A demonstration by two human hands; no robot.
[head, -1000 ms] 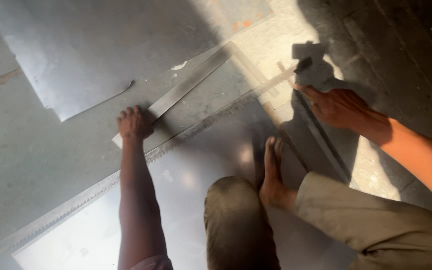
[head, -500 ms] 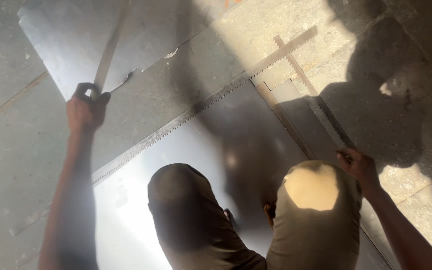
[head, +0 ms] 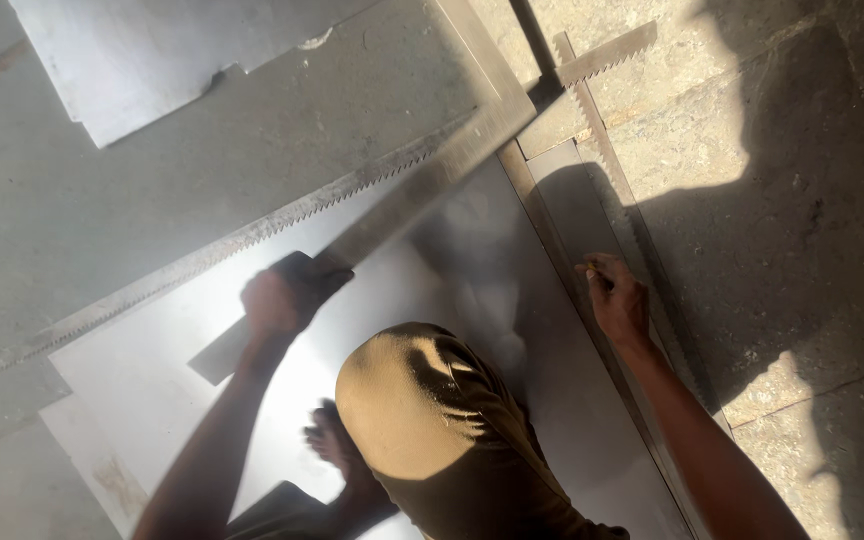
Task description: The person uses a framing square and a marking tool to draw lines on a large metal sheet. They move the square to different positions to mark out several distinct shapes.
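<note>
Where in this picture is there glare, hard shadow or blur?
Head view: sunlight glares off the metal sheet below the left hand; a hard dark shadow covers the stone floor at the right; the bare foot is motion-blurred; the right hand is fairly sharp.

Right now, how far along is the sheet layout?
Looks done: metal sheet lies flat on the floor, toothed strips along its edges. In hand: left hand grips the large steel square; right hand rests on the right edge. No marks or cuts visible yet.
</note>
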